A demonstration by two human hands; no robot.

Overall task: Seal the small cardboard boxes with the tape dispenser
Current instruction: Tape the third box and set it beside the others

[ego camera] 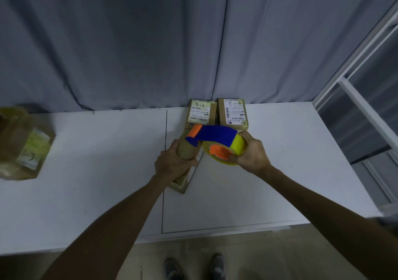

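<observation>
— Grey curtain (pixel 107 43) behind, white table (pixel 86 172) in front. Where is the one you are sealing?

— Near the middle of the table, just right of the dark seam (pixel 165 129) that runs from the far edge toward me. My left hand (pixel 172 161) is wrapped over the long box (pixel 186 150), fingers curled round it, pinning it down.

— Which way does it lie?

— Almost straight away from me, the far end leaning a little to the right. Its near end sticks out below my wrist.

— And the tape?

— My right hand (pixel 252 152) grips the tape dispenser (pixel 217 139) by the yellow roll, fingers closed around it. Its blue body reaches left from that hand, and its orange tip sits over the far end of the long box. Whether the tape has already stuck down, I cannot tell.

— So the pull goes which way?

— Toward me, I think, along the length of the box, from the far end under my left palm. That hand lies across the path, so it will likely have to shift.

— Any room beyond?

— Little. The box marked 3-3 (pixel 201 112) and the box marked 4-3 (pixel 233 112) stand side by side at the far edge, just behind the dispenser. Toward the near edge the table is bare.

— Sides?

— A big taped box (pixel 23 144) sits well apart at the left edge, a metal shelf frame (pixel 355 107) past the right edge.
</observation>
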